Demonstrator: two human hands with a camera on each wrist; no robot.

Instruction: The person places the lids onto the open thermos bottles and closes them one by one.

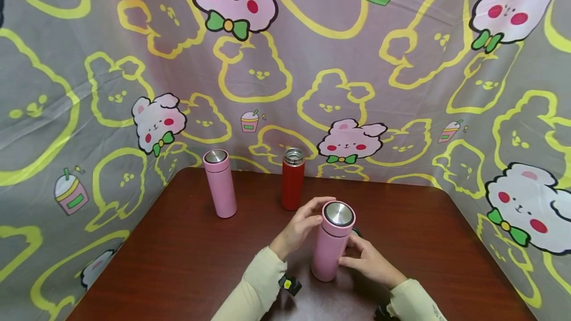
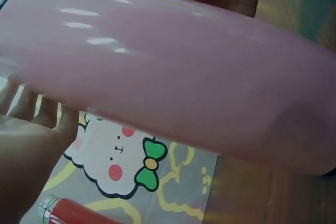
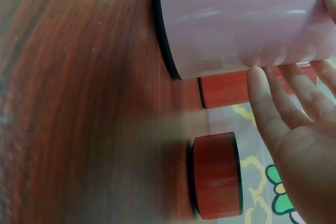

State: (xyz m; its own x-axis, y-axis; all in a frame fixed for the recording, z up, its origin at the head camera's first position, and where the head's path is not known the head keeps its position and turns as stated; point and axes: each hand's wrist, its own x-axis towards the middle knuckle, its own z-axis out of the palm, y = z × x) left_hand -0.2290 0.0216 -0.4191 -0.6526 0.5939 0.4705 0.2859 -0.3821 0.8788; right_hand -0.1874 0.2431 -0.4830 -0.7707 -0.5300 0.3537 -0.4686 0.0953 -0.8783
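A pink thermos (image 1: pixel 330 251) with a steel-topped cap (image 1: pixel 339 213) stands roughly upright near the table's front middle, between both hands. My left hand (image 1: pixel 300 227) holds it up by the cap, thumb in front and fingers round the far side. Lower on the body, my right hand (image 1: pixel 370 261) holds it from the right; its fingertips (image 3: pixel 257 80) touch the pink wall in the right wrist view. Behind it lies a red lid (image 3: pixel 215 177) with black rims, mostly hidden in the head view. Whether the thermos base touches the table, I cannot tell.
A red thermos (image 1: pixel 292 182) without its lid stands at the back middle, its steel neck showing. Another pink thermos (image 1: pixel 220 187), capped, stands at the back left. The brown table (image 1: pixel 187 256) is bordered by a patterned cloth (image 1: pixel 267 113) at its back and sides.
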